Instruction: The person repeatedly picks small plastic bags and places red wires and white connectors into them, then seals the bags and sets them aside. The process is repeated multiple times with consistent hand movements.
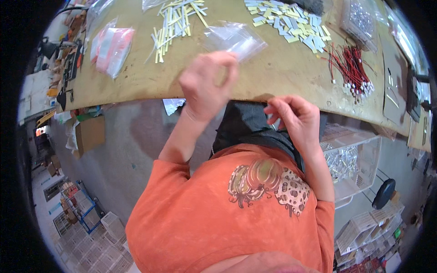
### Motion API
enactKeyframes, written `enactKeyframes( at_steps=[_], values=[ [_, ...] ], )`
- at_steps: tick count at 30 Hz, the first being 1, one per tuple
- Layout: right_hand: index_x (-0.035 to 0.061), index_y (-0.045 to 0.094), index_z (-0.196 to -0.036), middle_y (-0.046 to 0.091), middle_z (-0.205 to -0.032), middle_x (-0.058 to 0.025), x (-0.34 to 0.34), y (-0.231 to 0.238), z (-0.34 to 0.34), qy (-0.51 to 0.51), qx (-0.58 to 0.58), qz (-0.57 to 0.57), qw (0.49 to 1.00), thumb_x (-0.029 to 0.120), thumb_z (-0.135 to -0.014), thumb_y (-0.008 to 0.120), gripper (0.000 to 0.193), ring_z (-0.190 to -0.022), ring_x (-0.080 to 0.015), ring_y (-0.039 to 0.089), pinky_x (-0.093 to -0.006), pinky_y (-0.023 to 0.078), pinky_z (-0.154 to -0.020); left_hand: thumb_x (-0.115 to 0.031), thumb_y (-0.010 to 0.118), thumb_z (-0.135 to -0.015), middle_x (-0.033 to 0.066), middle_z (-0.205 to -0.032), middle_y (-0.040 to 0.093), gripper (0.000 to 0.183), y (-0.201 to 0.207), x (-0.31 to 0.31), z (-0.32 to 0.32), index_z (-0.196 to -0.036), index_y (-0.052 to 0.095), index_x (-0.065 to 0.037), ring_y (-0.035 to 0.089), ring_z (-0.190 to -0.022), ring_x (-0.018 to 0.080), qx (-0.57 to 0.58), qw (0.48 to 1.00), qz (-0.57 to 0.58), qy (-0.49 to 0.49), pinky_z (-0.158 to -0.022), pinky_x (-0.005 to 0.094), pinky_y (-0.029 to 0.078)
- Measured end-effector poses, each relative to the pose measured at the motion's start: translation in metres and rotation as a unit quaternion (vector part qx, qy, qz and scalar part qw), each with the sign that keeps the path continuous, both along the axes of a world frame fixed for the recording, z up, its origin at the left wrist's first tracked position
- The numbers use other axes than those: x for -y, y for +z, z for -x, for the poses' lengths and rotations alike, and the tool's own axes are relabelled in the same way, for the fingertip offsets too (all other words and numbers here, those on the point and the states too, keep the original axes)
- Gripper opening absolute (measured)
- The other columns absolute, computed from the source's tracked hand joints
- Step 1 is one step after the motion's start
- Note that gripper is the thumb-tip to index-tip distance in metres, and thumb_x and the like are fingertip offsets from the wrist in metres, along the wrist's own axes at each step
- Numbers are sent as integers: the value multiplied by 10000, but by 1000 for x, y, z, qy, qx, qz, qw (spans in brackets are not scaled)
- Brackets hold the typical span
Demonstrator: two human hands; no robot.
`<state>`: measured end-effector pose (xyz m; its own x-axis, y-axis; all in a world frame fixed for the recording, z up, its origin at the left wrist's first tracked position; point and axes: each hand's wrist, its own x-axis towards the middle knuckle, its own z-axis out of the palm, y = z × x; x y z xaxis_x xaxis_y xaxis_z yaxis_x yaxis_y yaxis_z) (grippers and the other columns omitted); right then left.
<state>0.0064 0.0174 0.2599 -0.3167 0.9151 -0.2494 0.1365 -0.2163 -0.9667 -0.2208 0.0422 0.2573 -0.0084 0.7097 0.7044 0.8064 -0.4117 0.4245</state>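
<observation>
Head view shows left hand (205, 83) forward, right hand (299, 117) nearer, hands half-curled, contents unclear.

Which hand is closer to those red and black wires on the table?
Right. The right hand is lower-left of the wires in the picture; the left hand is farther left, by the clear bags.

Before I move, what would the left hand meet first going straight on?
Probably the clear bags, just beyond the left hand's knuckles in this view; how high the hand is above the table is unclear.
</observation>
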Motion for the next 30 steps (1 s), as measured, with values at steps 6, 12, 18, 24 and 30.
enactKeyframes(
  at_steps=[6, 12, 18, 24, 30],
  values=[
    [-24, 707, -1028, 744, -884, -79, -3, -14, -6, -27, -133, 68, 988, 188, -1050, 624, 228, -703, -126, 714, -230, 554, -576, -27, 786, -749, 35, -962, 731, 200, -19, 29, -47, -891, 658, -84, 702, -810, 217, -14, 986, -13, -168, -692, 335, 581],
    [0, 702, -993, 735, -841, -49, 16, -28, -29, -43, -164, 137, 976, 143, -1044, 622, 172, -687, -99, 699, -229, 555, -596, -78, 798, -781, 68, -972, 722, 236, -31, 43, -57, -985, 680, -64, 702, -804, 225, 86, 954, 101, -269, -687, 336, 586],
    [32, 706, -970, 750, -859, -49, 47, -42, -57, -45, -205, 160, 964, 131, -1027, 643, 131, -665, -80, 678, -210, 515, -575, -189, 852, -798, 100, -920, 715, 550, -20, 56, -68, -1270, 628, -17, 695, -768, 150, 216, 784, 471, -342, -651, 301, 569],
    [35, 703, -957, 751, -849, -66, 67, -55, -74, -60, -183, 186, 963, 135, -1026, 643, 136, -656, -89, 684, -210, 522, -568, -201, 681, -1013, -20, -852, 668, 145, -93, 52, -79, -1041, 681, -59, 537, -710, 30, 463, 580, 577, -342, -632, 198, 408],
    [29, 691, -951, 747, -831, -70, 81, -74, -84, -66, -186, 237, 951, 151, -1013, 665, 139, -637, -94, 682, -205, 523, -559, -278, 705, -998, -18, -881, 662, 229, -145, 41, -83, -1066, 684, -60, 556, -746, 68, 438, 633, 584, -258, -673, 216, 432]
  ],
)
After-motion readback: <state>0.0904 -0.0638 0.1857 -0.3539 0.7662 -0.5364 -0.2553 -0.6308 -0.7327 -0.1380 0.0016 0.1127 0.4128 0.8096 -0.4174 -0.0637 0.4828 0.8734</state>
